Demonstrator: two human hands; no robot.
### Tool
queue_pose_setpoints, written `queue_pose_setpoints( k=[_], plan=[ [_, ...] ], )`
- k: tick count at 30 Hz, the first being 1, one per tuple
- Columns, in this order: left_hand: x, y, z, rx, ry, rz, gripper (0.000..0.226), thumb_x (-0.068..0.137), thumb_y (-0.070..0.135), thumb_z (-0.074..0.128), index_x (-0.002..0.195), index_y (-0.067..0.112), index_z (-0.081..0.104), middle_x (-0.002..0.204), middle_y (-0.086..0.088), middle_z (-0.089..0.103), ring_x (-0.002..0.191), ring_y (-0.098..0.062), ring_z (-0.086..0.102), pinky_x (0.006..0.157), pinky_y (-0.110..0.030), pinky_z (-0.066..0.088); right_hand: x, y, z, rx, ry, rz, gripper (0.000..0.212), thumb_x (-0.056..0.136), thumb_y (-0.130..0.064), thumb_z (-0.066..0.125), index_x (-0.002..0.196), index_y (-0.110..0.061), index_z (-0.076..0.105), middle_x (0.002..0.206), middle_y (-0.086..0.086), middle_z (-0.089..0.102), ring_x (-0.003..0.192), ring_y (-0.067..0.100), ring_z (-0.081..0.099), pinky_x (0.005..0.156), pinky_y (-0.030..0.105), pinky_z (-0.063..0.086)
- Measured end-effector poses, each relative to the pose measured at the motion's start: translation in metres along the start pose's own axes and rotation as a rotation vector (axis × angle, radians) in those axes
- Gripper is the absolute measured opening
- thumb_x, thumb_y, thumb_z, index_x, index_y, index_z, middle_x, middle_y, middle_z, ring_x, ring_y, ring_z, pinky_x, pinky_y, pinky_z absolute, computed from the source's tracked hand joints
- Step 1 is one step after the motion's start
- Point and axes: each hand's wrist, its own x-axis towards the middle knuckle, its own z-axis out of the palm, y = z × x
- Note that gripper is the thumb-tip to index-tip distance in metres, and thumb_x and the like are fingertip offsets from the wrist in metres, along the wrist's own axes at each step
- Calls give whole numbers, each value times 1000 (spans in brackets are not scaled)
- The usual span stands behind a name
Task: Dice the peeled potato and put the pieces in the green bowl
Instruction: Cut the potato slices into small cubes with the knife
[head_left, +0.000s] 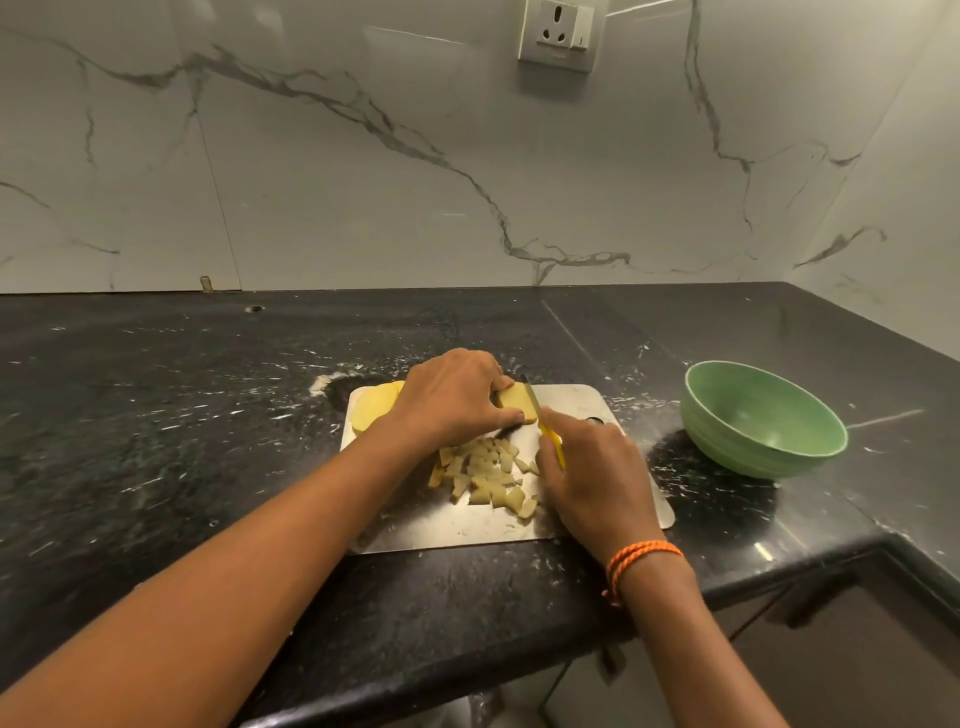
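Note:
On the steel cutting board (571, 402) my left hand (449, 397) grips a yellow potato slab (517, 402) between fingers and thumb. My right hand (592, 475) holds a yellow-handled knife (545, 423), its blade against the slab's right face. A heap of diced potato pieces (485, 475) lies on the board in front of both hands. More potato slices (371, 410) sit at the board's far left corner, partly hidden by my left wrist. The green bowl (763, 418) stands to the right of the board with nothing in it.
The black stone counter (182, 415) runs left and back to a marble wall with a socket (558, 34). The counter's front edge is close below the board, and a corner wall stands behind the bowl on the right.

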Motion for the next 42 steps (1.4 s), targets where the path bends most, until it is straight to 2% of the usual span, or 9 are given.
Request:
queue_pose_setpoints(
  k=[6,11,13,17,19,22,24,31,42],
  plan=[
    [-1,0,1,16,12,1,61,86,71,72,133,32,73,124,14,73,106,-15,67,82,-40,62,-19,1,-6,51,-2,-21,38,96,-30,54,133,-25,63,93,8,75,86,32,67,69,43,54],
    [-1,0,1,17,13,6,61,86,70,72,133,31,73,124,14,73,104,-15,66,81,-40,62,-51,6,-20,105,29,15,39,95,-32,59,134,-28,63,76,4,72,72,27,66,66,43,54],
    [0,0,0,19,12,10,61,85,71,72,132,30,74,124,14,73,103,-15,67,81,-39,62,-59,6,-26,136,30,35,36,95,-32,62,131,-29,65,65,-8,63,63,17,62,62,37,52],
    [1,-3,-1,4,-3,7,64,83,73,73,129,30,76,121,13,76,99,-15,68,80,-38,62,-57,3,-32,216,141,69,34,92,-22,70,127,-24,70,52,-24,33,49,-1,48,53,8,32],
    [2,-4,-1,3,-3,-2,67,81,76,73,130,30,75,122,13,76,100,-15,69,80,-37,62,-45,1,-28,195,186,60,36,92,-21,69,128,-21,69,54,-19,40,46,3,44,55,18,36],
    [1,-5,-2,-8,4,-2,69,79,77,73,130,30,75,125,13,75,102,-14,69,79,-36,60,-21,-5,-15,149,177,23,36,94,-22,64,129,-20,67,65,1,67,58,19,60,58,35,51],
    [1,-5,-2,-3,4,5,67,80,76,73,131,31,75,127,13,74,105,-15,68,79,-35,59,-8,-7,-6,117,136,11,33,95,-25,58,126,-23,67,71,6,70,64,25,62,60,41,53],
    [2,-5,0,-3,13,-3,66,81,75,73,130,32,75,124,13,75,104,-16,69,79,-37,61,0,1,2,91,-20,-12,27,96,-27,56,116,-17,70,89,10,74,87,34,64,73,46,53],
    [0,-2,-2,-36,23,2,62,83,69,76,131,29,75,129,12,73,107,-15,68,74,-30,53,-36,4,-10,147,126,-11,40,95,-29,62,135,-25,63,69,4,69,60,23,60,60,41,52]
  ],
)
